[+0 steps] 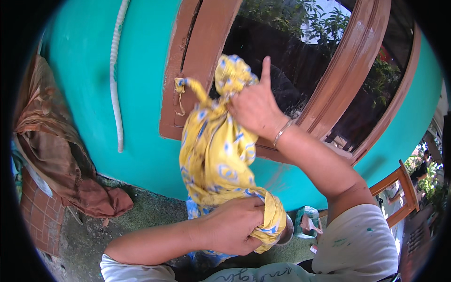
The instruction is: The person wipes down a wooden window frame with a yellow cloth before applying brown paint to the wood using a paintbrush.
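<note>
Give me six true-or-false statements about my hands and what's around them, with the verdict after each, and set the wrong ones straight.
1. The right hand grips the yellow patterned cloth higher up than the left hand does. True.
2. The left hand is empty. False: the left hand grips the lower part of the cloth.
3. The wall is turquoise. True.
4. The bracelet is on the left wrist. False: the bracelet is on the right wrist.
5. The pale tube is right of the brown-framed window. False: the pale tube is left of it.
6. A brown cloth is at the far left. True.
</note>
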`<state>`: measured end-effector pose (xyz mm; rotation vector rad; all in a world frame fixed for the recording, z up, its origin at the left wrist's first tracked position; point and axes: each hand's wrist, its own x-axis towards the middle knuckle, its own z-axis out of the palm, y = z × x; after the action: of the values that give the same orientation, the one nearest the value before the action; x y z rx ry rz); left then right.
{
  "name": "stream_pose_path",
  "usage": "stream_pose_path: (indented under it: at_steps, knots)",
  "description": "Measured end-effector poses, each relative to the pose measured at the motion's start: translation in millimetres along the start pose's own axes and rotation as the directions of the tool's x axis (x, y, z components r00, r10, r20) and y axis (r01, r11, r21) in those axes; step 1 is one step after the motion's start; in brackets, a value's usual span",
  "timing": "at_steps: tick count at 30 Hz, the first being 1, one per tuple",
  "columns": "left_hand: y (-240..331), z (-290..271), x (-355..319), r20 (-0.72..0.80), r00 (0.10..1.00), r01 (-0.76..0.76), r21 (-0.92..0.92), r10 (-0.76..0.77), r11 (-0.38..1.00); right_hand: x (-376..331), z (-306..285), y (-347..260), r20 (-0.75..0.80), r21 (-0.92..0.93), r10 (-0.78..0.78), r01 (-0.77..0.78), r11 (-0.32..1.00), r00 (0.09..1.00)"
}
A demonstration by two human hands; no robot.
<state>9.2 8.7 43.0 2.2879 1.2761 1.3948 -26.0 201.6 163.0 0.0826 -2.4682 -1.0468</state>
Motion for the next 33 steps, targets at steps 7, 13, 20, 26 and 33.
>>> stream_pose_path:
  at_steps: [7,13,20,26,33]
  knots:
    - [8,12,5,0.062,0.998,0.026,0.003,-0.026,1.0,-30,32,-37,-0.065,0.065,-0.126,0.13,0.989,0.99]
    - [18,24,8,0.152,0.986,0.066,-0.015,-0.063,0.998,-66,27,-24,-0.171,0.029,-0.053,0.059,0.998,0.984]
    - [21,28,7,0.15,0.986,0.082,-0.039,-0.076,0.996,-136,16,20,-0.046,0.013,0.211,-0.211,0.977,0.976]
    - [26,32,10,0.157,0.986,0.065,-0.025,-0.061,0.998,-155,17,22,-0.047,0.047,0.24,-0.238,0.97,0.97]
    - [31,34,9,0.164,0.984,0.074,-0.028,-0.069,0.997,-154,6,58,0.02,-0.136,-0.127,0.129,0.982,0.992]
